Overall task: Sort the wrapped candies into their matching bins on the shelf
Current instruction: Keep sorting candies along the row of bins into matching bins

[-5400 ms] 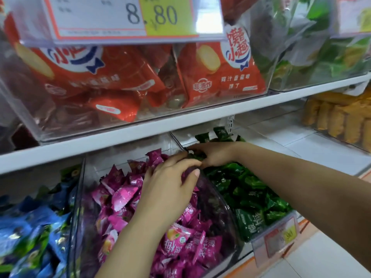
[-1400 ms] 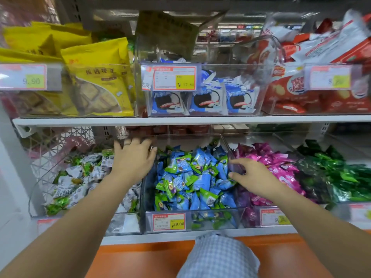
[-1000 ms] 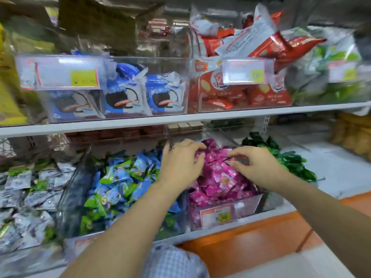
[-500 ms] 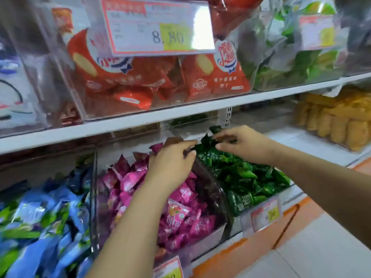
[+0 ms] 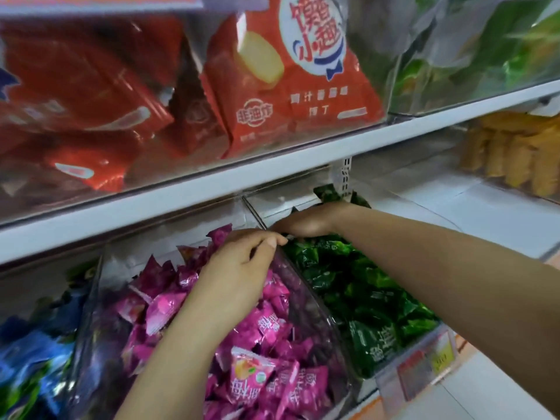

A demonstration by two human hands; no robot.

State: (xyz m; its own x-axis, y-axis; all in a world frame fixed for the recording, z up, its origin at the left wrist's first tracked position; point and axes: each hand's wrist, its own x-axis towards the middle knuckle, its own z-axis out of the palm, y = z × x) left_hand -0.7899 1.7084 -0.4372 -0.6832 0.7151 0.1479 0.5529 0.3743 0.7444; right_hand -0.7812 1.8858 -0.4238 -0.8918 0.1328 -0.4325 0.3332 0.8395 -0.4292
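Observation:
Pink wrapped candies (image 5: 266, 380) fill a clear bin in the middle of the lower shelf. Green wrapped candies (image 5: 363, 292) fill the bin to its right. A clear bin wall (image 5: 315, 322) separates the two. My left hand (image 5: 239, 274) hovers over the pink candies, thumb and forefinger curled onto the top rim of that wall. My right hand (image 5: 312, 221) reaches across to the back left corner of the green bin, its fingers curled down among the wrappers. What those fingers hold is hidden.
Blue wrapped candies (image 5: 33, 359) lie in the bin at the left. The white upper shelf edge (image 5: 212, 189) hangs close above both hands, carrying red snack bags (image 5: 291, 86) and green bags (image 5: 485, 47). Yellow snacks (image 5: 515, 159) sit far right. A price label (image 5: 424, 362) fronts the green bin.
The view has moved closer to the shelf. My right hand has gone deeper toward the back of the green bin, and both hands now meet at the wall between the pink and green bins.

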